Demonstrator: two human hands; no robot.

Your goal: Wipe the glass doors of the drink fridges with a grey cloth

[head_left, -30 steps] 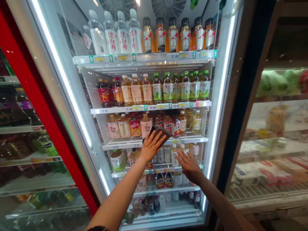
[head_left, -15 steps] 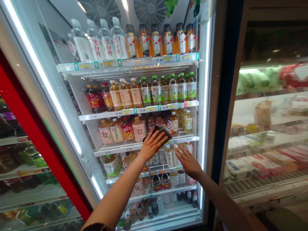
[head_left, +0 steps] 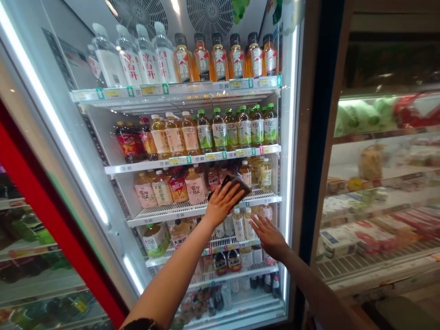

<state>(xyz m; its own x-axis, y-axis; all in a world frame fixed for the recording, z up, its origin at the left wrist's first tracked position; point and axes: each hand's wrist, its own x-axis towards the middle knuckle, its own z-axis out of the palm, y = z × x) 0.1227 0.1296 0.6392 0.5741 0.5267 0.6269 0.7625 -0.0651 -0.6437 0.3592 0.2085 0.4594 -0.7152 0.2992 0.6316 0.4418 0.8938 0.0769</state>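
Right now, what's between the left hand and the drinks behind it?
In the head view, a dark cloth lies under the left hand, then what looks like clear glass, in front of the drinks.

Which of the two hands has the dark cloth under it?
The left hand, lying spread over the dark cloth; the right hand has no cloth.

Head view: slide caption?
Left hand flat on a dark grey cloth, right hand open, before white shelves of plastic drink bottles.

left hand on dark cloth | right hand nearby (bare) | 6 amber bottles above
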